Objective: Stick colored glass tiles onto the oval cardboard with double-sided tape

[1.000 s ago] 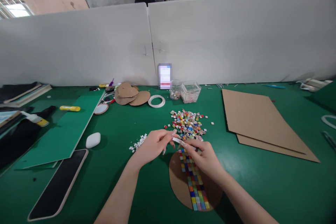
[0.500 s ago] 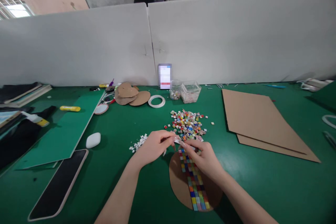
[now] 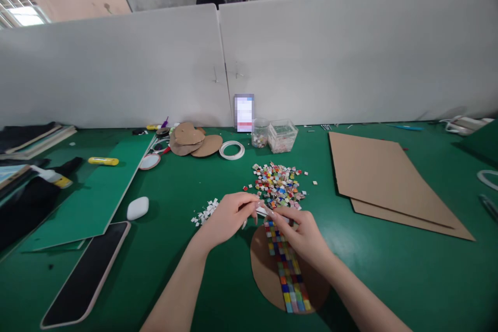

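Just beyond a round cardboard disc (image 3: 262, 264), my left hand (image 3: 233, 212) and my right hand (image 3: 301, 231) meet at the fingertips. Both are closed in a pinch on a small white strip (image 3: 261, 211) that spans the gap between them; its exact kind is too small to make out. A band of coloured mosaic tiles (image 3: 293, 280) runs across the disc, partly hidden by my right hand. Behind my fingers lies a heap of loose mixed tiles (image 3: 276, 181). Small white pieces (image 3: 205, 211) are scattered beside my left hand.
A phone (image 3: 87, 275), white earbud case (image 3: 138, 208) and green board (image 3: 97, 192) lie left. Cardboard sheets (image 3: 381, 176) are at right. Behind stand a tape roll (image 3: 232, 157), clear jar (image 3: 259, 140), clear box (image 3: 282, 137) and lit screen (image 3: 244, 113). Two people are beyond the partition (image 3: 311, 62).
Slightly more of the white strip shows between my fingertips. Otherwise my hands have hardly moved. A person beyond the partition has turned their head.
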The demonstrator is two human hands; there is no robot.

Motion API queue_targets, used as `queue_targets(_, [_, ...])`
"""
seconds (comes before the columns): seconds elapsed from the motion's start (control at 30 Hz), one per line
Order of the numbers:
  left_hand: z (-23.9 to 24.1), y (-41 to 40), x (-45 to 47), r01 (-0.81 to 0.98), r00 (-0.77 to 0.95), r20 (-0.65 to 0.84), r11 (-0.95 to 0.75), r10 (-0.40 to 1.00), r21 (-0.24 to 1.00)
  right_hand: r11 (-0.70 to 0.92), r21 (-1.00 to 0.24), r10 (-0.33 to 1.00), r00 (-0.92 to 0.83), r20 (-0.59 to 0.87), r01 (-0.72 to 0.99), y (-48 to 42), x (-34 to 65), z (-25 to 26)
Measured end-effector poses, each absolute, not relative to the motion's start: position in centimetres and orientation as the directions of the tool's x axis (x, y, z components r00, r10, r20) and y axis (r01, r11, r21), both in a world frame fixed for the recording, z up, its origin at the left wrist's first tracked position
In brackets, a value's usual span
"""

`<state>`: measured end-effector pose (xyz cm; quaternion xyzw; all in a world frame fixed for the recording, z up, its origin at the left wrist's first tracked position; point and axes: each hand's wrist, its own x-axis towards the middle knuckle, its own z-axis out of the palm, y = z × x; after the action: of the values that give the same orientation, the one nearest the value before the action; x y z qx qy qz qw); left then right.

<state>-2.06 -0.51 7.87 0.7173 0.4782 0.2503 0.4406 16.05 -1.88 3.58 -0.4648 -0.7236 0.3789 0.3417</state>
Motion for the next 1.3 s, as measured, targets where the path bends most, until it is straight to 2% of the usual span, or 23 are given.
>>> queue_targets(0.77, [6.9, -0.2, -1.3, 0.367, 0.33, -0.153, 0.022, 0.931, 0.93, 0.305, -0.871, 0.931, -0.312, 0.188, 0.386, -2.1, 15.9, 3.3])
queue_targets(1.3, [7.0, -0.7, -0.5, 0.368, 0.313, -0.066, -0.057, 0.947, 0.928, 0.296, -0.871, 0.933, -0.315, 0.174, 0.393, -2.1, 15.7, 3.0])
